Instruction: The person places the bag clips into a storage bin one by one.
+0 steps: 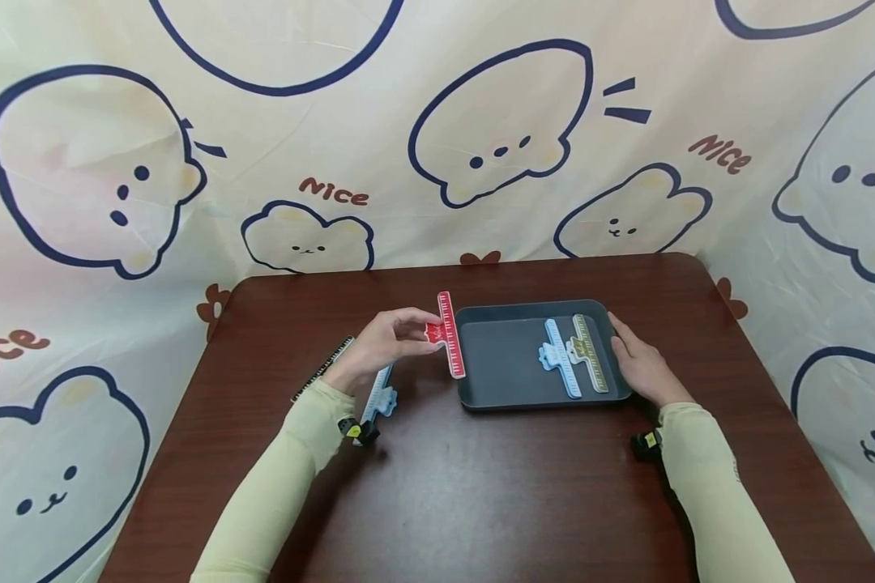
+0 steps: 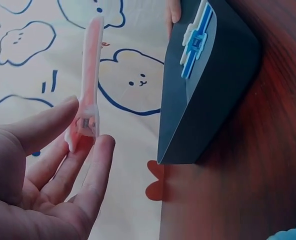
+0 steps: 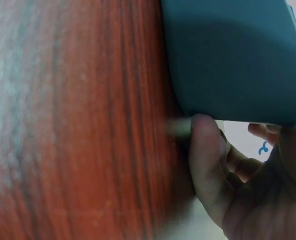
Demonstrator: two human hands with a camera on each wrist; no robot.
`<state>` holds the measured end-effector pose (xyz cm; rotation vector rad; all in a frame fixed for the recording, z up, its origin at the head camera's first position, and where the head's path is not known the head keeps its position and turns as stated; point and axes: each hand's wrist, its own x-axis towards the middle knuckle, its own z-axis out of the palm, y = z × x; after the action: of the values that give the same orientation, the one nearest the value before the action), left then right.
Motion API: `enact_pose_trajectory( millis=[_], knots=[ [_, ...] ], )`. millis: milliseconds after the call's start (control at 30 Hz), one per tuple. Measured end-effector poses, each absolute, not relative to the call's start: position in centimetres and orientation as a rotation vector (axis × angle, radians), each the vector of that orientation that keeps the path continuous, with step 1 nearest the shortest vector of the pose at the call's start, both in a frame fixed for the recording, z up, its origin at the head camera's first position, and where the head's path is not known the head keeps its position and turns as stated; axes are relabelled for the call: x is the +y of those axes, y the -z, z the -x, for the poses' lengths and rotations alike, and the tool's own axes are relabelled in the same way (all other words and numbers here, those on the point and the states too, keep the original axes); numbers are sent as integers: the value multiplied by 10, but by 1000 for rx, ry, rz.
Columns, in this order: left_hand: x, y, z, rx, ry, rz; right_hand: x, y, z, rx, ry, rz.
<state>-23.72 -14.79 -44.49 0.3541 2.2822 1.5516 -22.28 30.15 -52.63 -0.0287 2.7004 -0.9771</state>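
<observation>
A pale backdrop cloth (image 1: 481, 227) printed with cartoon bears hangs behind a dark brown wood-grain table (image 1: 518, 494). On the table sits a shallow dark gray tray (image 1: 499, 356). The person's right hand (image 1: 645, 364) holds the tray's right end, thumb low against the outer wall. The left hand (image 1: 394, 338) is raised at the opposite end, pinching a red ruler-marked clip (image 1: 450, 336) by its shaped tab. The tab lies between thumb and fingertips, and the long bar stands crosswise just beyond them (in the left wrist view, it rises above the fingers), in the air by the tray's left rim. Inside the tray's right half, a blue clip (image 1: 561, 358) lies beside an olive-yellow clip (image 1: 591, 356). Near the left forearm lie a second blue clip (image 1: 387, 401) and a black ruler-marked strip (image 1: 324, 368), both partly hidden.
</observation>
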Motion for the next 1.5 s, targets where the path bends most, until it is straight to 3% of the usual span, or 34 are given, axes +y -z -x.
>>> enact_pose_trajectory(
  millis=[1500],
  knots=[
    [-49, 440, 263, 2413, -1084, -573, 302, 526, 222, 2700, 990, 16]
  ],
)
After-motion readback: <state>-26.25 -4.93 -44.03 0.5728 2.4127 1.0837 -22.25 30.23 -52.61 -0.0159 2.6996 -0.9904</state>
